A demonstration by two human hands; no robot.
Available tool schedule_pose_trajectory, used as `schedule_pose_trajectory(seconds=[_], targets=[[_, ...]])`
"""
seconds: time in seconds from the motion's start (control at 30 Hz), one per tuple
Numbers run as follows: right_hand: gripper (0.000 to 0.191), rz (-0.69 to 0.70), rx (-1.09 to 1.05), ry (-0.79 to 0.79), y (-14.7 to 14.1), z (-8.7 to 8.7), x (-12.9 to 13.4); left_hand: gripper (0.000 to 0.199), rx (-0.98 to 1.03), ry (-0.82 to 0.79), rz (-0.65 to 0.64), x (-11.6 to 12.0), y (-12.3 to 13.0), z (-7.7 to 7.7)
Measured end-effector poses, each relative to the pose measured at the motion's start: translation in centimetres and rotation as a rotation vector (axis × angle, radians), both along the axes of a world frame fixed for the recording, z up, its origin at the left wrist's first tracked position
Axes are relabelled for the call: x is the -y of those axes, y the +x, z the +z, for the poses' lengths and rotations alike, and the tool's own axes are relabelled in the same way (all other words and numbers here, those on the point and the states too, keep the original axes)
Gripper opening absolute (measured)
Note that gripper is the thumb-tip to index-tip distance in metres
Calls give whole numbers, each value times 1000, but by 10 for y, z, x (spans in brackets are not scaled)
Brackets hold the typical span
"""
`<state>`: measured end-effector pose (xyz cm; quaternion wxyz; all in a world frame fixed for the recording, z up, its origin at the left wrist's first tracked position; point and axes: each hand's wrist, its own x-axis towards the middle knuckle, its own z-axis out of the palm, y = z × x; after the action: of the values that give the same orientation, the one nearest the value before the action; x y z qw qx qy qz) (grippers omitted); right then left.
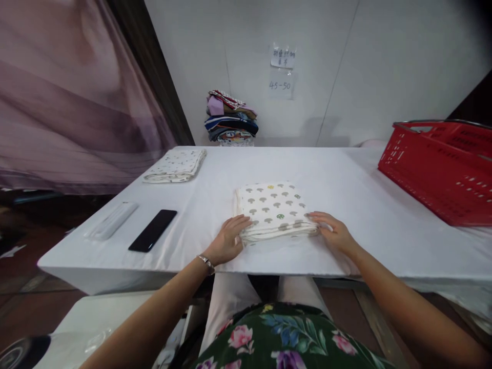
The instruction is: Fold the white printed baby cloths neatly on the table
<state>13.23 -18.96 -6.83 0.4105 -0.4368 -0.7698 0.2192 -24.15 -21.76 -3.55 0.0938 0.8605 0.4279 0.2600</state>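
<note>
A folded mushroom-print cloth (272, 205), likely light and soft, lies near the counter (338, 174)'s front edge, best held by its near corners, where left hand (227, 241) and right hand (337, 236) touch, their fingers' closure unclear

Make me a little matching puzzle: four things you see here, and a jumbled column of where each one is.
1. Red basket
2. Black phone
3. Mushroom-print cloth
4. Pile of coloured fabrics

A. Beyond the table's far edge
B. Between left hand and right hand
C. At the table's right end
D. On the table, left of both hands

Pairs: 1-C, 2-D, 3-B, 4-A
</note>
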Motion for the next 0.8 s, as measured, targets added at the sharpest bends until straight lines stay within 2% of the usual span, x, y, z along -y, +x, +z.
schedule_pose_trajectory(seconds=[0.1,0.2,0.3,0.53,0.7,0.8], targets=[[30,-88,-10,49,-10,4,4,55,7,29,79,6,12,-1],[39,-100,118,118,-20,2,8,46,38,66,168,6,21,-10],[43,-114,214,165,-27,-3,10,41,101,69,192,3,25,-18],[43,-186,262,172,-33,-7,9,22,215,51,224,-2,29,-19],[41,-274,205,86,-32,-11,12,19,232,39,262,-4,33,-19],[42,-276,200,64,-30,-12,16,19,223,31,258,-4,33,-19]])
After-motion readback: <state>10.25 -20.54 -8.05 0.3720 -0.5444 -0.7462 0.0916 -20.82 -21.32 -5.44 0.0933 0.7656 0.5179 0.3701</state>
